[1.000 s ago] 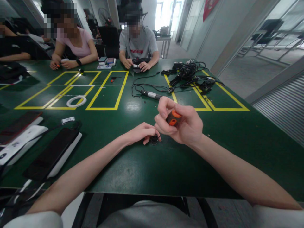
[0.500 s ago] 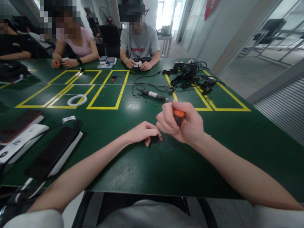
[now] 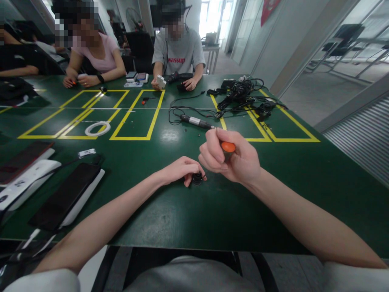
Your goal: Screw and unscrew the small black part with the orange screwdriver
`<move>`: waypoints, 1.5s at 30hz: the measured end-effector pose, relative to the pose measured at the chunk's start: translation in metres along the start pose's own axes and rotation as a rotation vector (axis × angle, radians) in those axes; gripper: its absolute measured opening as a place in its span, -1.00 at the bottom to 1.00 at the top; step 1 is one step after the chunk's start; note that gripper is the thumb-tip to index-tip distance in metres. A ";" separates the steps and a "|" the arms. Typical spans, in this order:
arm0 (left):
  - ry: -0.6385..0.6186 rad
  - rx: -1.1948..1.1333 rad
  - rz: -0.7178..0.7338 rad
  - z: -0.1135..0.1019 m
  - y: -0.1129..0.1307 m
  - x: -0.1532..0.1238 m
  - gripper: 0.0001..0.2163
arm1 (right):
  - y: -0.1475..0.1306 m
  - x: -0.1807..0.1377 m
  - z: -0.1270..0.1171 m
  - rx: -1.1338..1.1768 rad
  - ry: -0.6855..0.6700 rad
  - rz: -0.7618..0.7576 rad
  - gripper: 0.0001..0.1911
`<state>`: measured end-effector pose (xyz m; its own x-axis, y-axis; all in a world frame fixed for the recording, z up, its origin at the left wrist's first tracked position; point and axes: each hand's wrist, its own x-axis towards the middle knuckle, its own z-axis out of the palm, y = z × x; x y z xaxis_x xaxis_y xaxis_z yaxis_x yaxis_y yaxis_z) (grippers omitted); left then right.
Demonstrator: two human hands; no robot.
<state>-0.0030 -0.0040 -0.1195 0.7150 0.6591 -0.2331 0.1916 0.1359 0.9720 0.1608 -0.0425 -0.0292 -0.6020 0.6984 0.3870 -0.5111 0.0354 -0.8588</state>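
Near the middle of the tabletop's front edge, the left hand (image 3: 184,167) has fingers closed around a small black round part (image 3: 197,179) on the green tabletop (image 3: 146,227). Just beside, the right hand (image 3: 238,160) is curled around an orange-ended handle (image 3: 228,147). Toward the far right corner lie tangled black cables (image 3: 240,91); beyond the far edge stands a black chair (image 3: 140,50).

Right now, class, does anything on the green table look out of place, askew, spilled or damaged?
Yes: the tangled heap of black cables sprawls over the yellow tape outlines at the far right, looking disorderly. The circular white ring lies across a tape line rather than inside one outline. No spill or damage shows.
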 end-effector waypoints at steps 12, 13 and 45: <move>-0.140 -0.035 0.056 -0.010 -0.007 -0.002 -0.63 | -0.002 -0.001 -0.005 0.018 -0.014 -0.006 -0.54; -0.159 -0.051 0.060 -0.012 -0.008 -0.002 -0.61 | -0.002 -0.002 -0.005 0.038 -0.014 0.008 -0.53; -0.161 0.011 0.020 -0.031 -0.001 -0.011 -0.63 | -0.001 -0.001 -0.005 0.036 -0.028 -0.048 -0.70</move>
<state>-0.0318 0.0118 -0.1174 0.8170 0.5345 -0.2164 0.1830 0.1155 0.9763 0.1648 -0.0400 -0.0302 -0.5927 0.6765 0.4371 -0.5611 0.0426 -0.8267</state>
